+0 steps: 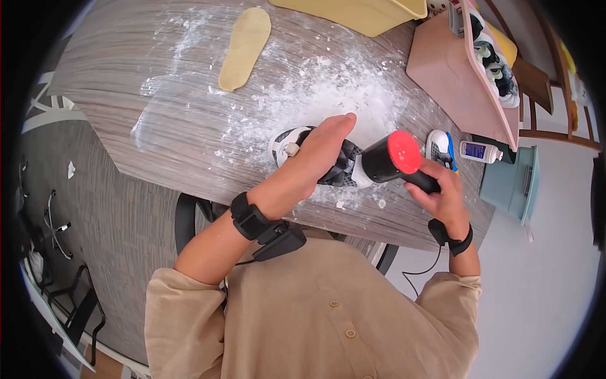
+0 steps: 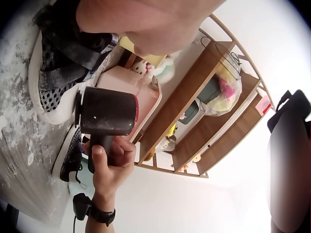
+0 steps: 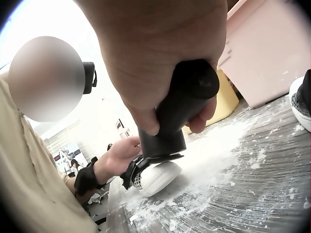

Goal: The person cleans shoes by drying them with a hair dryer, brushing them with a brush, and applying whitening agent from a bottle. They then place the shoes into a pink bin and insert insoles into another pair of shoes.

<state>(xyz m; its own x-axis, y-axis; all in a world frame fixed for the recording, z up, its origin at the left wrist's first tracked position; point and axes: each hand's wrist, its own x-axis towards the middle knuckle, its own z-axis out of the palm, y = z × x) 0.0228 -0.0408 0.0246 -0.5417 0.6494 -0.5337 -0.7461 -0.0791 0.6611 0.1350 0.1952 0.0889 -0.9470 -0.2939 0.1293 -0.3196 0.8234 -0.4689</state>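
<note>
A black-and-white sneaker [image 1: 348, 165] with dark straps lies on the powdered grey wood-look table [image 1: 170, 132]. My left hand [image 1: 319, 151] grips it from above and hides its middle. My right hand [image 1: 445, 192] holds a black hair dryer [image 2: 108, 112] by its handle, fingers wrapped round it. The barrel has a red end [image 1: 404, 153], and its flat nozzle [image 3: 165, 158] points at the sneaker's white toe [image 3: 163, 177], close over it.
A tan insole [image 1: 245, 50] lies at the far left amid white powder. To the right are another sneaker [image 1: 437, 146] and a white bottle [image 1: 480, 151]. A pink bin [image 1: 442, 76] of shoes, a yellow bin [image 1: 360, 12] and a teal box [image 1: 510, 183] stand around the table's far and right sides.
</note>
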